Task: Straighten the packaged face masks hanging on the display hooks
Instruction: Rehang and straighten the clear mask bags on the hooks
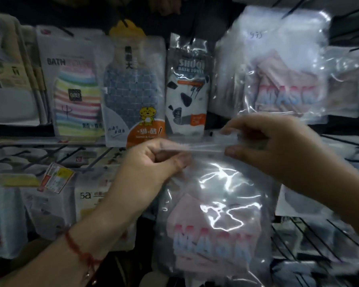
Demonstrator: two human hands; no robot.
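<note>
— Clear plastic: where is the mask pack (pixel 211 222) you hold?
— Low and centre, in front of the wire rack (pixel 311 237). Your left hand (pixel 153 162) pinches its top strip at the left end; your right hand (pixel 272 146) pinches the same strip at the right end.
— Contents?
— Pink masks, "MASK" printed across. Blurred.
— Others?
— A second mask pack (pixel 282 79) hangs upper right, beside a panda towel pack (pixel 187 88).
</note>
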